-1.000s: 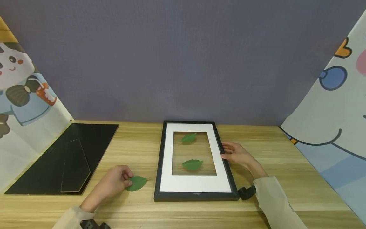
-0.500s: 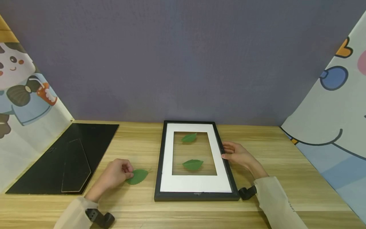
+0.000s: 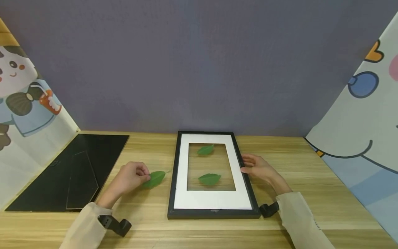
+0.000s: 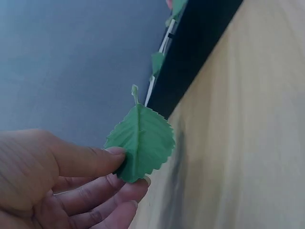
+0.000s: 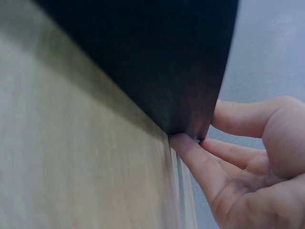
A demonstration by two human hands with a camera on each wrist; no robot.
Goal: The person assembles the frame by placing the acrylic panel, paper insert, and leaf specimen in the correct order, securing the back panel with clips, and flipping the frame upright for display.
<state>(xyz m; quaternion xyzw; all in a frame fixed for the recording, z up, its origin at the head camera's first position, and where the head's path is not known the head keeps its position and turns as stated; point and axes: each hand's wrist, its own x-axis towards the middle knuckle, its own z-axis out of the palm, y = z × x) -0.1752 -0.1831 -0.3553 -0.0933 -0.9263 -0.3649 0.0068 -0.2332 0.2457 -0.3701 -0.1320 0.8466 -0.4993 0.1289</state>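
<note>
A serrated green leaf (image 3: 156,178) is pinched between the thumb and fingers of my left hand (image 3: 132,176), left of the frame. In the left wrist view the leaf (image 4: 143,140) points its stem away from the palm. A black picture frame (image 3: 214,213) with a white mat (image 3: 214,200) lies on the table. Inside the mat's window are two more leaves, one upper (image 3: 205,150) and one lower (image 3: 209,178). My right hand (image 3: 259,169) holds the frame's right side, thumb at the top edge and fingertips low by the table in the right wrist view.
A black backing board (image 3: 102,152) with a folded stand (image 3: 81,183) lies on the wooden table (image 3: 192,235) at the left. A grey wall (image 3: 192,69) rises behind the table, and printed cartoon panels (image 3: 348,114) stand at both sides.
My left hand has moved up and slightly right with the leaf, bringing it closer to the frame's left side. The right hand and the frame have stayed in place.
</note>
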